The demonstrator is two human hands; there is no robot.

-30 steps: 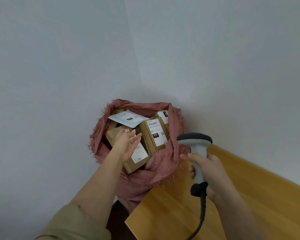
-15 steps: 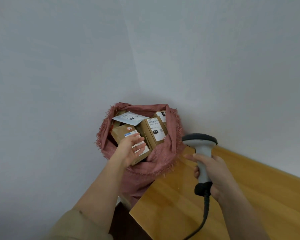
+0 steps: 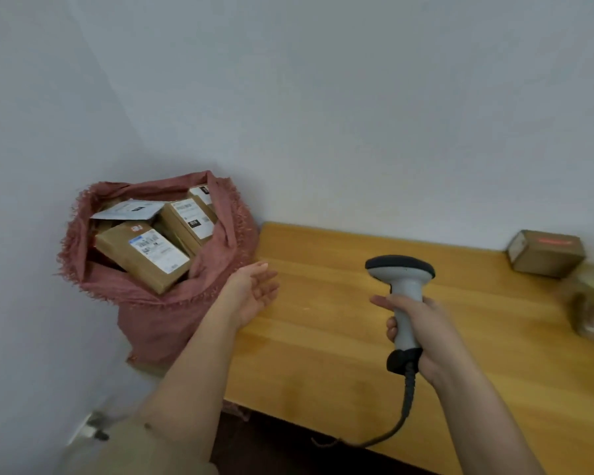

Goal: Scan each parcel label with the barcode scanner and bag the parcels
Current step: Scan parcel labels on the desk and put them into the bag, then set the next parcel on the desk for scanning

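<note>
A pink woven bag stands in the corner at the table's left end, mouth open. Several labelled cardboard parcels lie in it; the nearest one shows its white label upward, and a flat white mailer rests behind it. My left hand hovers empty with relaxed fingers, palm up, just right of the bag over the table edge. My right hand grips the handle of the grey-and-black barcode scanner, head pointing away, cable trailing down. Another cardboard parcel sits at the table's far right against the wall.
The wooden table stretches from the bag to the right. Blurred greenish and brown items lie at its right edge. White walls close in behind and to the left. A dark gap shows under the table's near edge.
My left hand has let go of the nearest parcel in the bag and drawn back right, out of the bag. The view has swung right, bringing the table and the far parcel into sight.
</note>
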